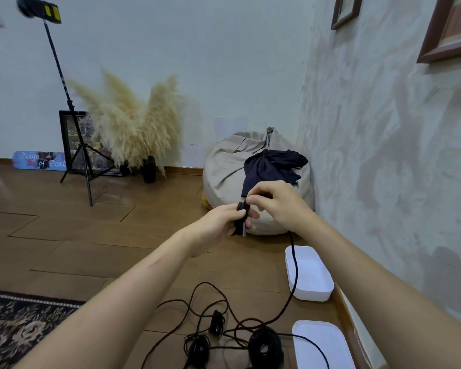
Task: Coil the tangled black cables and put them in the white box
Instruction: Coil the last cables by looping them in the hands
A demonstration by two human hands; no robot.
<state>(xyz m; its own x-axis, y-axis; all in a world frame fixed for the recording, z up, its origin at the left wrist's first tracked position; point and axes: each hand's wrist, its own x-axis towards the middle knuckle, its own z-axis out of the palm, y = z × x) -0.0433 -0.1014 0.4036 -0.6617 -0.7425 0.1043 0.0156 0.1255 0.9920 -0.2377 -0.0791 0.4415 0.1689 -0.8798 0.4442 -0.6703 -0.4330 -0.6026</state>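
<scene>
The box (309, 272) is sitting on the floor (117, 235) by the right wall, its lid (322, 344) lying nearer. The tangled cables (224, 328) are lying left of the lid. The left hand (218, 222) and right hand (280, 206) are meeting above and beyond the box, a cable (294, 262) hanging from them across it. The bean bag (232, 166) is sitting behind in the corner, a cloth (272, 166) lying on it.

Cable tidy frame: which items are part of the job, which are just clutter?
Job: left hand and right hand gripping the cable being coiled; tangled black cables; coiled bundle; white box; white lid.
Lying about: beanbag; dark cloth; pampas grass; tripod stand; rug.
</scene>
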